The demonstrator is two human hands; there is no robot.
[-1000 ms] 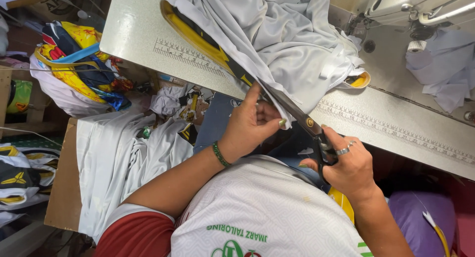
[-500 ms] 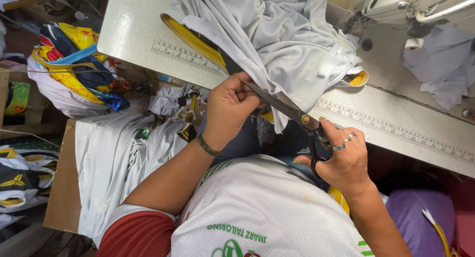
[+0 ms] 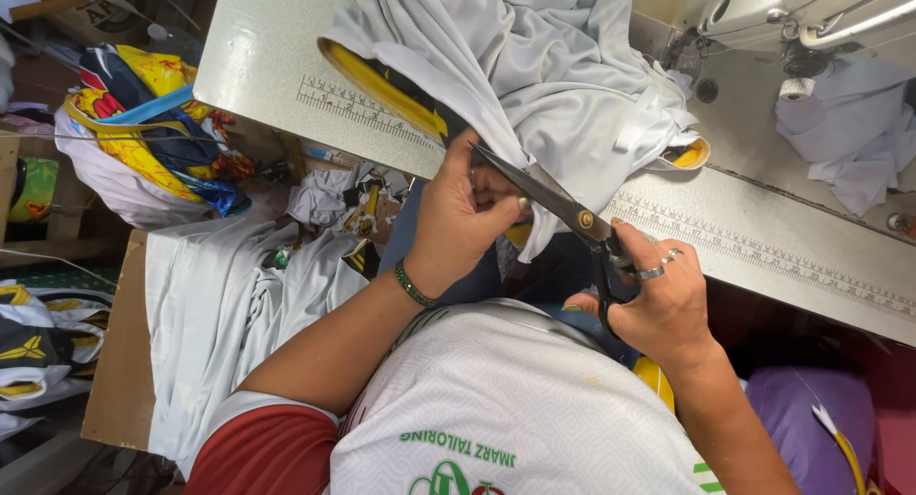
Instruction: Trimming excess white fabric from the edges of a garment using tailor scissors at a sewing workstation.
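The right hand (image 3: 663, 299) grips the handles of the black scissors (image 3: 558, 204), blades open. The left hand (image 3: 458, 214) pinches the grey fabric (image 3: 534, 66) at the near edge of the sewing table (image 3: 258, 47), at the blades. The sewing machine (image 3: 811, 13) stands at the far edge.

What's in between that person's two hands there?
In the head view, between the left hand and the right hand run the scissors, their blades at the hanging edge of the grey fabric; the right hand grips the handles.
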